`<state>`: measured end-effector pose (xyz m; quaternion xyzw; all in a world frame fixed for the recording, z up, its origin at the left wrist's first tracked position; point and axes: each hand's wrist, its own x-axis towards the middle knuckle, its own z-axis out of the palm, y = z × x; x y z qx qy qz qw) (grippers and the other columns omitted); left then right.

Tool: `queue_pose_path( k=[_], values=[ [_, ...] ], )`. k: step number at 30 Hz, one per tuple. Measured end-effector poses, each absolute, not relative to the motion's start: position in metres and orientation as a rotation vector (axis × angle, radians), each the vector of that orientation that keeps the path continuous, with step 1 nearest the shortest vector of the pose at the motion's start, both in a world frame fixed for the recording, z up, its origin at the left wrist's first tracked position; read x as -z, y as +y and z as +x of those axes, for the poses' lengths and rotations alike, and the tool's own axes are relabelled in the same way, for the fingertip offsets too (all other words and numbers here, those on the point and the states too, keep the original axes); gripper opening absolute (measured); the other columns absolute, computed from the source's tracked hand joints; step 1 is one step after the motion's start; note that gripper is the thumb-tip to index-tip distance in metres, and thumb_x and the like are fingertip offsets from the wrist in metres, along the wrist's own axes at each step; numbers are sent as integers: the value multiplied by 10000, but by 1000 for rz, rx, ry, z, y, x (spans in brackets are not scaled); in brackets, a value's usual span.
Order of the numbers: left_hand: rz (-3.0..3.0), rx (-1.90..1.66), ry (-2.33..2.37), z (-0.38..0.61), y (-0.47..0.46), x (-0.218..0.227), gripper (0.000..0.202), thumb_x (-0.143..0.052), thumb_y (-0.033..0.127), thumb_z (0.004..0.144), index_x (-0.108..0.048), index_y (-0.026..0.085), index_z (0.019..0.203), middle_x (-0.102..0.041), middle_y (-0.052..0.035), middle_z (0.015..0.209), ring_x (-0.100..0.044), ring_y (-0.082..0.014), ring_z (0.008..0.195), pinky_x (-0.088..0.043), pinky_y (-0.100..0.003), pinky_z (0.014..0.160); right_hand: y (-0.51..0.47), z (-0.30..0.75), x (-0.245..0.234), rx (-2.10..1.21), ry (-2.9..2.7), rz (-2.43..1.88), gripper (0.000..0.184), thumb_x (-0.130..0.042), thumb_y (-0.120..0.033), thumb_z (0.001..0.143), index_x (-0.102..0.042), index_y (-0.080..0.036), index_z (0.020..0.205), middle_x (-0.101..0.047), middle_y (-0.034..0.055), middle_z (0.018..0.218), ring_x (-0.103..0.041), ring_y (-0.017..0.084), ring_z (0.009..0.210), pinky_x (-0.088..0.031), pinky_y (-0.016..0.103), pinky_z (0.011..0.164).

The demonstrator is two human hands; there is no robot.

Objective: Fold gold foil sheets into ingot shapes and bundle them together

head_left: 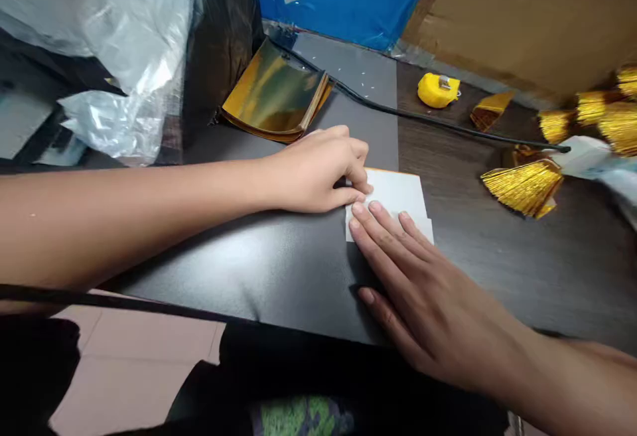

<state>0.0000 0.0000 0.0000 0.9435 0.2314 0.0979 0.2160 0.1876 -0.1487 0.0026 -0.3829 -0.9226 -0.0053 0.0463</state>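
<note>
A stack of gold foil [273, 94] lies toward the worktop's far edge, left of centre. The left hand [318, 170], fingers curled, pinches the left edge of the folded white sheet [398, 194], which lies flat mid-worktop. The right hand [423, 290], open and flat, presses fingertips on the sheet's near edge. Gold fans [522, 187] lie toward the right edge. A fold seems to be being creased; any further fold calls for aligned edges.

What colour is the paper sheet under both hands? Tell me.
White sheet, orange-gold rim at its far edge; head view.
</note>
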Motion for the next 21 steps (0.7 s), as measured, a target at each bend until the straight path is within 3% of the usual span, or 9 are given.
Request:
queue_pose_path(
  k=[11, 21],
  values=[
    [2598, -396, 588, 2, 7, 10, 181, -658, 317, 893, -808, 306, 994, -690, -8, 935, -519, -152, 895, -445, -335, 890, -149, 191, 0, -71, -2820, -1207, 613, -411, -307, 1016, -404, 49, 1514, -349, 259, 1609, -312, 423, 1508, -424, 641, 1146],
    [2680, -280, 515, -1, 5, 1, 250, -536, 270, 905, -754, 234, 1021, -628, -47, 933, -477, -177, 903, -402, -342, 874, -151, 187, 4, -18, -2790, -1200, 600, -395, -310, 1025, -416, 67, 1491, -396, 330, 1555, -318, 470, 1497, -430, 663, 1132]
  ],
)
